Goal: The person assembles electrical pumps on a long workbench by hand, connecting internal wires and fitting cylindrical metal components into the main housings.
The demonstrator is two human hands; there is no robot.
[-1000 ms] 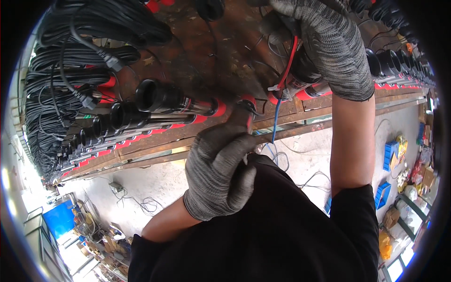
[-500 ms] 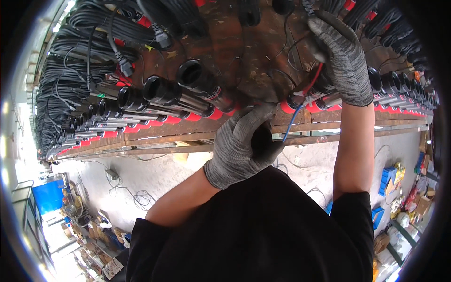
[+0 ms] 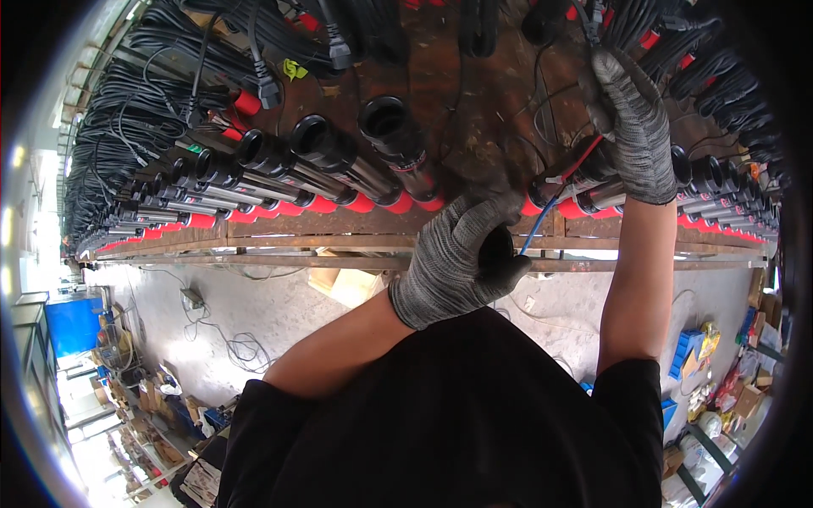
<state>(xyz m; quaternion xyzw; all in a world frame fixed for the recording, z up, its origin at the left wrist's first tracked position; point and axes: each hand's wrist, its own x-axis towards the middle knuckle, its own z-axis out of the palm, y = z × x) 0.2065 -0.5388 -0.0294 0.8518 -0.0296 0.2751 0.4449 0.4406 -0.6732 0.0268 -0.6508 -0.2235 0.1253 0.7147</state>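
Note:
My left hand (image 3: 449,262), in a grey knit glove with a dark palm, is curled in front of the bench edge. A dark round shape shows between its thumb and fingers; I cannot make out whether it is a tube end. My right hand (image 3: 631,127), gloved alike, reaches farther over the bench with fingers drawn together beside a black cord (image 3: 593,30). A red wire (image 3: 584,157) runs down from the right palm. From its lower end a blue wire (image 3: 538,224) slants to the left thumb. A metal tube with a black end (image 3: 589,169) lies behind these wires.
Rows of metal tubes with black open ends (image 3: 322,140) and red caps stretch left and right along the brown bench (image 3: 474,110). Coiled black cables (image 3: 127,110) and plugs (image 3: 267,85) lie behind them. Below are a cardboard box (image 3: 351,286) and blue bins (image 3: 686,351) on the floor.
The whole view has shifted, so bench and tubes appear slightly farther right and lower. Both hands keep much the same pose, with the red and blue wires still between them.

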